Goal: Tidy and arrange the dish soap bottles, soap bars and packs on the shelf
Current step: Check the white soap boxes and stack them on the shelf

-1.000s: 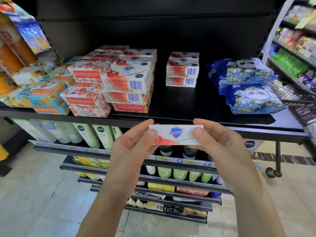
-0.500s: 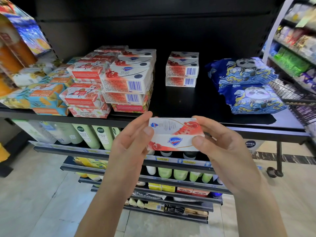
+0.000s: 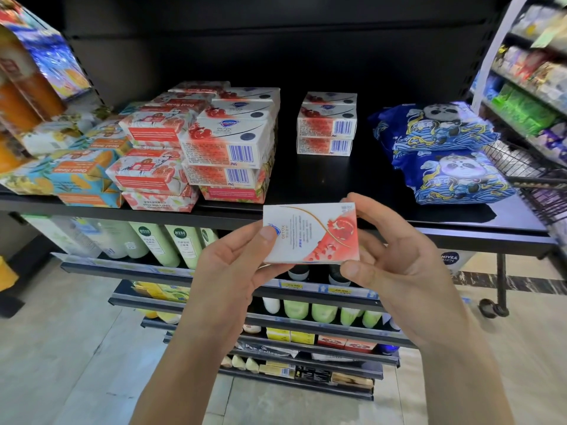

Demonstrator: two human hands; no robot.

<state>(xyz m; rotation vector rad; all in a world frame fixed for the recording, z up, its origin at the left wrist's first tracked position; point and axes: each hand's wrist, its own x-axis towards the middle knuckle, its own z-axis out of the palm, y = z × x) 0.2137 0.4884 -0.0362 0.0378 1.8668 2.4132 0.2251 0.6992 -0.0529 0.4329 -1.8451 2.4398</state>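
Note:
A white and red soap box is held in front of the black shelf's front edge, its broad face turned toward me. My left hand pinches its left end and my right hand grips its right end. On the shelf, a short stack of matching soap boxes stands at the middle back. A bigger pile of the same boxes sits to the left, beside red-patterned wrapped soaps and teal and orange soap packs.
Two blue panda-print packs lie stacked at the shelf's right. Orange bottles stand at far left. Lower shelves hold green and white bottles. A wire rack and another stocked shelf stand to the right.
Both hands have rotated the soap box from showing its narrow side to showing its broad face, and lifted it slightly toward the shelf edge.

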